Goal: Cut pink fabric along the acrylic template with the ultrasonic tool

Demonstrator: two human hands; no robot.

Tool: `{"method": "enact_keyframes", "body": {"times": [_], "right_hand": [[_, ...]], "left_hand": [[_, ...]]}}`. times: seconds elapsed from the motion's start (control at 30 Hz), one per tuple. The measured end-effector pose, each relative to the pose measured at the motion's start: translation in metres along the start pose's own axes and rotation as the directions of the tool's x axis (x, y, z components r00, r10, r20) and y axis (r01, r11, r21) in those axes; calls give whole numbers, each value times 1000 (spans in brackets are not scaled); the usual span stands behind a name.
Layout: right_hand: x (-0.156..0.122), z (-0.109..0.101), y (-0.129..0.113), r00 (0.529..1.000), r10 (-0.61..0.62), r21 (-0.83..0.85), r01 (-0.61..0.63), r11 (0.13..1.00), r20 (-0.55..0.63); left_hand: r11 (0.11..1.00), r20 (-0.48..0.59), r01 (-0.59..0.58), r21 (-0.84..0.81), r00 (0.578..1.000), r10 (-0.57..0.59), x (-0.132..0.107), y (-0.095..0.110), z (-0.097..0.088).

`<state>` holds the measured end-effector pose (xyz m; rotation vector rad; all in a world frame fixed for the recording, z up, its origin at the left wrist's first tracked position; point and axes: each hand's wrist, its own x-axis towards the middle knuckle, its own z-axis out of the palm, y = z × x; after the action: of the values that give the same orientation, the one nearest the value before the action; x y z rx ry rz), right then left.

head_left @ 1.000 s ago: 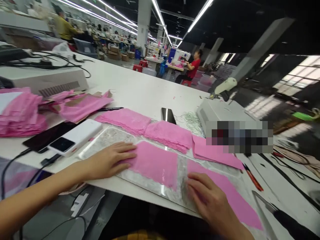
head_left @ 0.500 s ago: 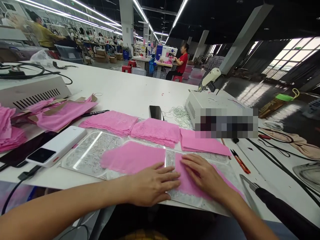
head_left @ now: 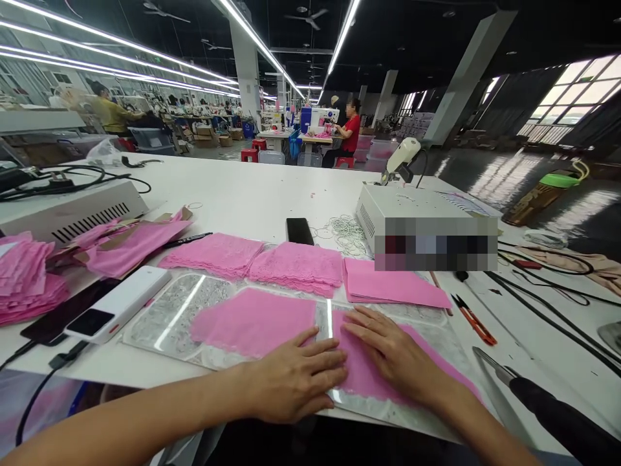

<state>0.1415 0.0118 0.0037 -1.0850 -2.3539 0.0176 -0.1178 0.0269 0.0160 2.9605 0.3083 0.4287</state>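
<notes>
My left hand (head_left: 303,375) lies flat with fingers stretched out, across the gap between two pink fabric pieces on a clear plastic template (head_left: 160,317). Under its edge is the left pink fabric piece (head_left: 257,320). My right hand (head_left: 383,346) rests open on the right pink fabric piece (head_left: 356,362), fingers pointing up and left. Behind them, along the template's far edge, sit two stacks of pink lace fabric, a left stack (head_left: 213,254) and a middle stack (head_left: 297,265), and a smooth pink fabric stack (head_left: 392,285) at the right.
On the left lie a white power bank (head_left: 126,301), crumpled pink pieces (head_left: 29,278) and a grey box (head_left: 92,210). A phone (head_left: 299,231) and tangled thread (head_left: 347,233) are farther back. At right are orange thread snips (head_left: 475,320) and a black-handled tool (head_left: 553,404).
The view has tilted up slightly, so the table sits lower in the picture. Both hands stay in nearly the same place on the fabric and template.
</notes>
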Motion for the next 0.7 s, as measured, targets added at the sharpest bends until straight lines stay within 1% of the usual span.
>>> {"method": "enact_keyframes", "body": {"times": [0.07, 0.13, 0.23, 0.3, 0.4, 0.5, 0.6, 0.7], "right_hand": [[-7, -10, 0, 997, 45, -19, -46, 999, -70], [-20, -23, -1, 981, 119, -34, -125, 992, -150], [-50, -39, -8, 936, 230, -48, -251, 967, -265], [-73, -45, -16, 903, 268, -73, -308, 948, -335], [-107, -44, -26, 854, 309, -110, -386, 916, -419], [-132, -41, -32, 793, 387, -131, -496, 858, -470], [-144, -37, -34, 744, 421, -142, -560, 816, -519], [-147, -34, -34, 728, 421, -137, -570, 810, -542]], "left_hand": [[1000, -5, 10, 6, 1000, -10, 3, -1, -2], [1000, 5, 26, 11, 1000, -26, 8, -3, -5], [998, 25, 55, 33, 998, -55, 15, -8, -6], [997, 24, 61, 56, 998, -62, 17, -12, -2], [993, 12, 41, 115, 999, -43, 15, -16, 4], [978, -28, 8, 210, 1000, -2, 12, -19, 8], [958, -57, -15, 288, 998, 32, 10, -21, 9], [943, -57, -33, 331, 997, 55, 9, -21, 6]]}}
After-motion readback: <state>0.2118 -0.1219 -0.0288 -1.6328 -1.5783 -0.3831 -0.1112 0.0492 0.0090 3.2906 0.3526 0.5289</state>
